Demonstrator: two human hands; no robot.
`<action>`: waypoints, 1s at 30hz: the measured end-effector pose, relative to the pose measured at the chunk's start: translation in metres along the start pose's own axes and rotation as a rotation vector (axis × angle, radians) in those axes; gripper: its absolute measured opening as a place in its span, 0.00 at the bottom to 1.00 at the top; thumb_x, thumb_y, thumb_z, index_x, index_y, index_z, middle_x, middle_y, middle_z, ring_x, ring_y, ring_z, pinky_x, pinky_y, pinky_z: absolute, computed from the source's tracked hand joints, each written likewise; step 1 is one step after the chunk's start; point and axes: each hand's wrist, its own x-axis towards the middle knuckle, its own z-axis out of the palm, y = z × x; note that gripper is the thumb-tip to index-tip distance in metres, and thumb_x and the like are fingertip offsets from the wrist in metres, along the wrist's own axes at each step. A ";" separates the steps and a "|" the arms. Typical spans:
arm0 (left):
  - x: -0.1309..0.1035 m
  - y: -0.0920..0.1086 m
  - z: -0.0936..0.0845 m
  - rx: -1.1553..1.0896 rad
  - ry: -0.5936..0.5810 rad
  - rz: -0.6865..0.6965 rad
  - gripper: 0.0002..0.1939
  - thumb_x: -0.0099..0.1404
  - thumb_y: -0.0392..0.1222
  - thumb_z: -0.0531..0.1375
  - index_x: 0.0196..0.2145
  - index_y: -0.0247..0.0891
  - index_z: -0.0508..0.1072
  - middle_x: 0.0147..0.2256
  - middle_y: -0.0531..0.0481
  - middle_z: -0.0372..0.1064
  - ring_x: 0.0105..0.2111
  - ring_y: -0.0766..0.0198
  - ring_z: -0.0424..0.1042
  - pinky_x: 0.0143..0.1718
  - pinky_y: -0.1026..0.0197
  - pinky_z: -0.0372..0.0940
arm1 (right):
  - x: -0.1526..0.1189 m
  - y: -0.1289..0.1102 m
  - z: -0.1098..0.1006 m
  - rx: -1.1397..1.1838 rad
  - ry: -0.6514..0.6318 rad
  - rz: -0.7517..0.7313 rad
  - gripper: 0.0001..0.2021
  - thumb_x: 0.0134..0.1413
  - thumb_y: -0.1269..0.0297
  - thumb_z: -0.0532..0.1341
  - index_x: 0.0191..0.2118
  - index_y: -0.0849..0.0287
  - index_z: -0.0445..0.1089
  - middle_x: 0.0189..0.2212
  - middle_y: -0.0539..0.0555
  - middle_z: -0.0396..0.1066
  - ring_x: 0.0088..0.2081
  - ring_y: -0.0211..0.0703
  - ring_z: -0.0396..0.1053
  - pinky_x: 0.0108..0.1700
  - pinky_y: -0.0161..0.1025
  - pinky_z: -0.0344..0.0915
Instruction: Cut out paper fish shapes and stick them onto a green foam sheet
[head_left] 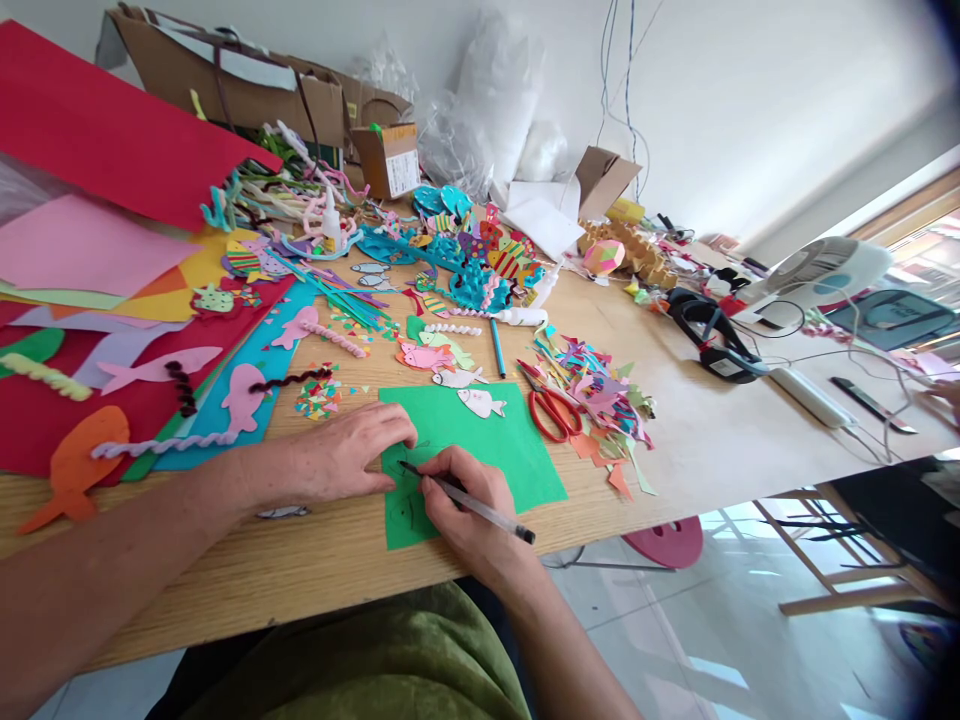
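My right hand grips a black-capped pen, its tip on a green paper sheet. Dark drawn outlines show on the sheet's left part, one of them like a fish. My left hand rests at the sheet's left edge, fingers apart and curved, with nothing held. At the sheet's top edge lie white paper fish. Beyond them is a pink paper fish. Red-handled scissors lie just right of the sheet. Part of a white cut-out shows below my left forearm.
Paper scraps are heaped right of the scissors. Coloured sheets and an orange paper fish cover the left side. A blue marker and glue bottle lie ahead. A white fan and utility knife are at right.
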 end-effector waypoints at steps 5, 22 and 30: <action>0.000 -0.001 0.001 0.014 0.007 0.007 0.12 0.56 0.35 0.62 0.38 0.40 0.66 0.42 0.49 0.66 0.45 0.56 0.67 0.43 0.59 0.63 | 0.000 -0.001 0.000 -0.009 0.000 -0.001 0.06 0.48 0.70 0.55 0.29 0.58 0.69 0.18 0.45 0.65 0.19 0.34 0.57 0.23 0.30 0.55; 0.001 -0.010 0.008 0.013 0.046 0.037 0.12 0.56 0.37 0.62 0.38 0.40 0.67 0.42 0.48 0.66 0.44 0.55 0.68 0.46 0.56 0.63 | 0.000 -0.001 0.000 -0.034 0.009 -0.008 0.07 0.48 0.70 0.54 0.29 0.58 0.69 0.19 0.46 0.66 0.20 0.34 0.58 0.24 0.30 0.55; -0.003 0.007 -0.002 0.012 -0.016 -0.032 0.13 0.56 0.29 0.60 0.40 0.35 0.67 0.44 0.44 0.66 0.46 0.53 0.67 0.48 0.55 0.61 | 0.000 -0.001 -0.002 -0.021 0.015 -0.003 0.06 0.48 0.71 0.55 0.29 0.59 0.69 0.19 0.47 0.66 0.20 0.34 0.59 0.24 0.30 0.56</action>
